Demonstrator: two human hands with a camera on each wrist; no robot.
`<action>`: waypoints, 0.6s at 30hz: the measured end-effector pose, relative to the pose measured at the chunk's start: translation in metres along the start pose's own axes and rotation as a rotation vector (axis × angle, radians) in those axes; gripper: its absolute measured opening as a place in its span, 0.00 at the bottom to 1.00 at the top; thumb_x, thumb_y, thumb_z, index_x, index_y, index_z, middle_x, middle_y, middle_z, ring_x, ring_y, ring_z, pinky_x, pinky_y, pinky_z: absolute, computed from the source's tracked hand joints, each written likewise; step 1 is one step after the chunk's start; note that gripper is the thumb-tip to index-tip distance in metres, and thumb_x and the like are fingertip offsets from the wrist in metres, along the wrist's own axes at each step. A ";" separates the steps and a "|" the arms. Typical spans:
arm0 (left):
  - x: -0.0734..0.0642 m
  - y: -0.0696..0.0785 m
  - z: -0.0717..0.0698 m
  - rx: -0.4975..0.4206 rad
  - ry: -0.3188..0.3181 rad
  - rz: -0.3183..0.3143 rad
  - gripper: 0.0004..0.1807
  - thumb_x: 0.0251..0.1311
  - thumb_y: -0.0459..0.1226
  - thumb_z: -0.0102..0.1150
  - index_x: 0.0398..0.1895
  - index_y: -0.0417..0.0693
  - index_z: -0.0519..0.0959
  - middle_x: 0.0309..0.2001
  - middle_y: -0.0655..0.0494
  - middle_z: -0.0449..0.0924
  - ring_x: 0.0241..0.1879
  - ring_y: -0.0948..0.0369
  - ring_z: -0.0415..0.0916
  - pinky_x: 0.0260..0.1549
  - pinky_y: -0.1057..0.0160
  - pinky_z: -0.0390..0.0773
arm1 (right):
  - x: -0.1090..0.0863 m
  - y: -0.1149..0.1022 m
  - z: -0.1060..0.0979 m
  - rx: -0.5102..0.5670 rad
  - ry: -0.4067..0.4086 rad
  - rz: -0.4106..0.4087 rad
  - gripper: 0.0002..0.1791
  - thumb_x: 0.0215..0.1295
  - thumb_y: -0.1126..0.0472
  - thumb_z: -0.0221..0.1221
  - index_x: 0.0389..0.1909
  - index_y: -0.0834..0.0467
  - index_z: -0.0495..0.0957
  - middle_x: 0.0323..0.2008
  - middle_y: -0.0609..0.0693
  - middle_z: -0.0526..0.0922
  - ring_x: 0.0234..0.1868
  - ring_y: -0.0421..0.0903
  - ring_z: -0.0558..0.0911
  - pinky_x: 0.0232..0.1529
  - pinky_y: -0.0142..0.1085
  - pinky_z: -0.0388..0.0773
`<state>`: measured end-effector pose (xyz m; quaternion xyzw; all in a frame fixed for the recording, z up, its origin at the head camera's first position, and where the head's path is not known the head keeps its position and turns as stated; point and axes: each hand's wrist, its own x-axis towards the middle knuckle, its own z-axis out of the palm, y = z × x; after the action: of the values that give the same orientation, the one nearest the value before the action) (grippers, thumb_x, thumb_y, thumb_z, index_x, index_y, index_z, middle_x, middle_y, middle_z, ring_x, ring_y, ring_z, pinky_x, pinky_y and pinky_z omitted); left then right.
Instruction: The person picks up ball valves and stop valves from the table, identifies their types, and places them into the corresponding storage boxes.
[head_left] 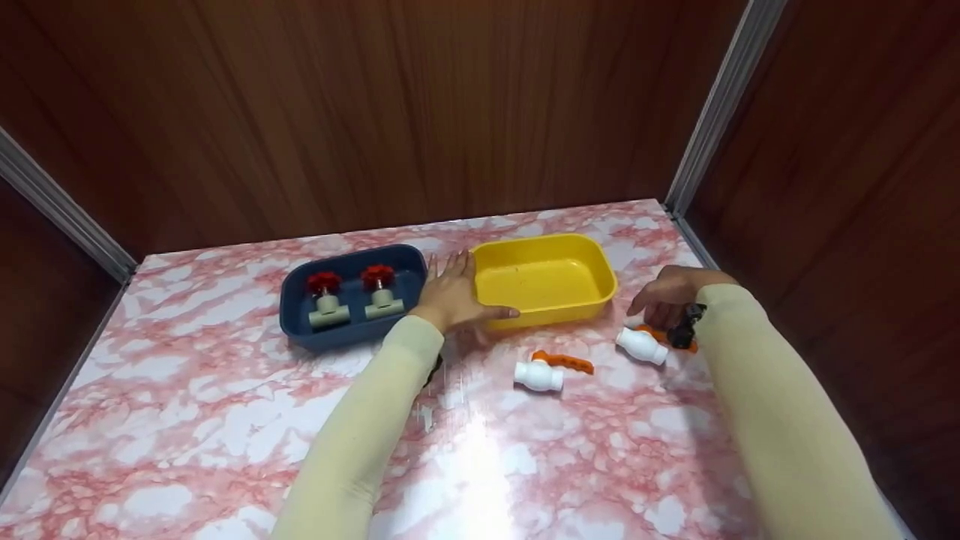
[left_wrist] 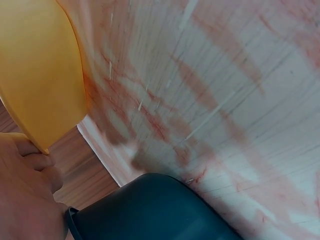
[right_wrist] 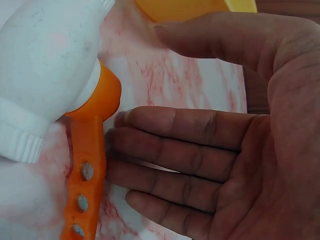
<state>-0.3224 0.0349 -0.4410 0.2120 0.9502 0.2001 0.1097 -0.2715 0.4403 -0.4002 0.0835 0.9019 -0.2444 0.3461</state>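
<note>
My left hand (head_left: 454,289) lies against the left end of a yellow tray (head_left: 592,259), fingers straight and thumb stretched along its front wall. In the left wrist view that hand (left_wrist: 25,195) sits under the yellow tray's corner (left_wrist: 40,75). My right hand (head_left: 660,296) hovers, relaxed, over a white ball valve (head_left: 643,345) with an orange handle. In the right wrist view its fingers (right_wrist: 165,125) are straight, tips right beside the orange handle (right_wrist: 85,165) of the valve body (right_wrist: 45,65). A second white ball valve (head_left: 540,373) lies on the table between my arms.
A blue tray (head_left: 300,330) left of the yellow one holds two grey valves with red knobs (head_left: 324,283); its rim (left_wrist: 150,210) also shows in the left wrist view. The pink marble table (head_left: 225,420) is boxed in by brown wood panels.
</note>
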 end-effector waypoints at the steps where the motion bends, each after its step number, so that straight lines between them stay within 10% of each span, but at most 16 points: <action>1: 0.000 0.001 0.000 -0.003 0.001 0.002 0.77 0.61 0.81 0.66 0.99 0.50 0.43 0.99 0.50 0.42 0.99 0.48 0.42 0.97 0.42 0.26 | 0.000 0.000 0.000 0.000 -0.006 0.001 0.36 0.76 0.34 0.66 0.57 0.65 0.91 0.52 0.58 0.97 0.51 0.48 0.93 0.65 0.48 0.91; 11: 0.000 0.002 0.000 -0.015 -0.004 -0.008 0.77 0.62 0.80 0.68 0.99 0.50 0.43 0.99 0.49 0.42 0.99 0.48 0.42 0.97 0.41 0.26 | 0.001 -0.001 0.002 -0.048 -0.069 0.020 0.44 0.72 0.28 0.67 0.64 0.66 0.87 0.58 0.60 0.94 0.55 0.50 0.90 0.71 0.52 0.88; 18: 0.004 0.001 0.000 0.009 -0.015 -0.007 0.78 0.62 0.81 0.67 0.98 0.46 0.43 0.99 0.47 0.42 0.99 0.47 0.42 0.97 0.41 0.26 | 0.001 -0.005 0.002 0.078 -0.139 0.102 0.30 0.69 0.32 0.74 0.46 0.56 0.90 0.38 0.48 0.91 0.40 0.45 0.86 0.48 0.37 0.88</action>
<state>-0.3258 0.0376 -0.4409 0.2105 0.9510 0.1939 0.1168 -0.2722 0.4349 -0.4004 0.1255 0.8602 -0.2664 0.4164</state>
